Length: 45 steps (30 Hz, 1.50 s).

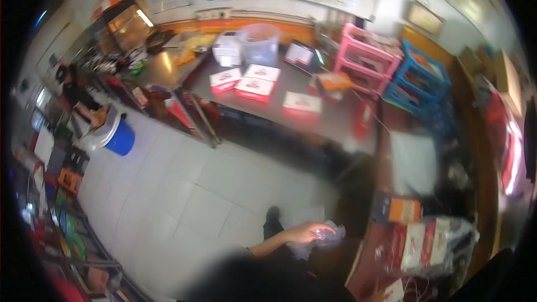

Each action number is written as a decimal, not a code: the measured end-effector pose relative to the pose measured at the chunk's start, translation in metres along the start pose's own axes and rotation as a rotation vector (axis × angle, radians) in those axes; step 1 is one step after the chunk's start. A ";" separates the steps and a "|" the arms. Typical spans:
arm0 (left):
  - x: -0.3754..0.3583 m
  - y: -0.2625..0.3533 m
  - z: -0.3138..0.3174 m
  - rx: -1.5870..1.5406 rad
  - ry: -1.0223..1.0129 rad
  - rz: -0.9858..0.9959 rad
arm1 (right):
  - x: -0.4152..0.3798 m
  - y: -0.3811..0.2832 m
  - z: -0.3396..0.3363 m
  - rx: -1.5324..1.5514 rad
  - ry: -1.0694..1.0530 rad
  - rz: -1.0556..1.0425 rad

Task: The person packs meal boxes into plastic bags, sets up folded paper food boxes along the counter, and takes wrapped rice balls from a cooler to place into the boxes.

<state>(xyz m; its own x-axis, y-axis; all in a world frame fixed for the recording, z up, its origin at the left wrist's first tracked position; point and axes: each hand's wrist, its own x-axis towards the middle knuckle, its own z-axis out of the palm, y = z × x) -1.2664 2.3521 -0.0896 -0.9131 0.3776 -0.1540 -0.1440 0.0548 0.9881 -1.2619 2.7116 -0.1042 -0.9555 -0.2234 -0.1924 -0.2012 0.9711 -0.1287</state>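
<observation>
Plastic film [334, 236]: located at the left hand [305, 233], low in the view, to the left of the near tabletop [364, 271]. The fingers appear closed on the crumpled part, with paler folds spreading loosely around the hand; motion blur obscures the exact finger placement. The right hand is out of view, so its state cannot be told. For sound handling, gather the loose folds toward the palm before lifting or turning the wrist; thin film of this kind is likely to slip or snag if held by one edge only. Maintain clearance from the near tabletop's edge, and keep trailing folds away from the shoe [272, 225] just beside the forearm. The near tabletop carries a bag of boxes [419, 243], an orange box [405, 211] and a white packet [413, 162]; these crowd its surface and restrict set-down. The far tabletop [292, 83] carries red-and-white boxes [258, 83], a clear tub [260, 47] and an orange packet [334, 81], with a pink rack [366, 66] and a blue rack [418, 78] toward its right end. Across the floor [204, 207], well apart from the film, another person [75, 90] reaches toward a blue bucket [120, 138].
</observation>
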 end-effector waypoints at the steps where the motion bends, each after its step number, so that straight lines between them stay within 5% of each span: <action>1: 0.006 -0.014 0.011 -0.003 0.002 0.086 | -0.014 0.013 0.002 -0.095 0.035 0.014; 2: 0.010 -0.020 0.020 -0.001 0.016 0.173 | -0.026 0.026 0.003 -0.203 0.075 0.030; 6: 0.009 0.014 0.041 -0.153 -0.056 -0.178 | -0.061 0.072 0.001 -0.668 0.229 0.075; 8: 0.013 0.014 0.044 -0.108 -0.063 -0.192 | -0.066 0.089 0.001 -0.763 0.226 0.110; 11: 0.011 0.008 0.042 0.034 -0.088 -0.267 | -0.059 0.155 0.043 -0.359 -0.205 0.210; 14: 0.012 0.003 0.037 -0.062 -0.044 -0.169 | -0.041 0.205 0.078 0.060 -0.090 0.432; 18: 0.008 0.004 0.017 -0.095 -0.030 -0.266 | -0.024 0.189 0.078 0.642 0.138 0.714; 20: 0.006 0.002 0.005 -0.136 -0.001 -0.231 | 0.009 0.089 0.016 0.167 0.039 1.192; 22: -0.001 0.000 -0.012 -0.110 0.036 -0.216 | 0.019 0.072 0.014 0.047 -0.087 1.272; 26: -0.027 -0.010 -0.079 -0.198 0.038 -0.225 | 0.015 0.048 0.015 0.166 0.001 1.119; 35: -0.100 -0.022 -0.241 -0.176 0.552 -0.223 | 0.026 -0.075 -0.038 0.841 0.245 0.545; 37: -0.094 -0.021 -0.265 -0.260 0.589 -0.235 | 0.068 -0.133 -0.061 0.766 0.191 0.373; 38: -0.092 -0.022 -0.275 -0.329 0.643 -0.231 | 0.100 -0.169 -0.077 0.416 0.126 0.292; 41: -0.065 -0.067 -0.301 -0.339 0.671 -0.142 | 0.195 -0.266 -0.095 0.427 0.079 0.035; 42: -0.056 -0.071 -0.307 -0.346 0.683 -0.111 | 0.234 -0.279 -0.084 0.286 0.141 -0.203; 45: -0.029 -0.064 -0.316 -0.630 0.747 -0.344 | 0.337 -0.370 -0.086 0.226 0.105 -0.490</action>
<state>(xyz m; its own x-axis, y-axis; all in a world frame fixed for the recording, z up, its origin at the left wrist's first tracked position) -1.3511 2.0453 -0.1501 -0.7578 -0.2487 -0.6033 -0.4189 -0.5235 0.7420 -1.5276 2.2847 -0.0379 -0.7806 -0.6239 0.0387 -0.5874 0.7109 -0.3868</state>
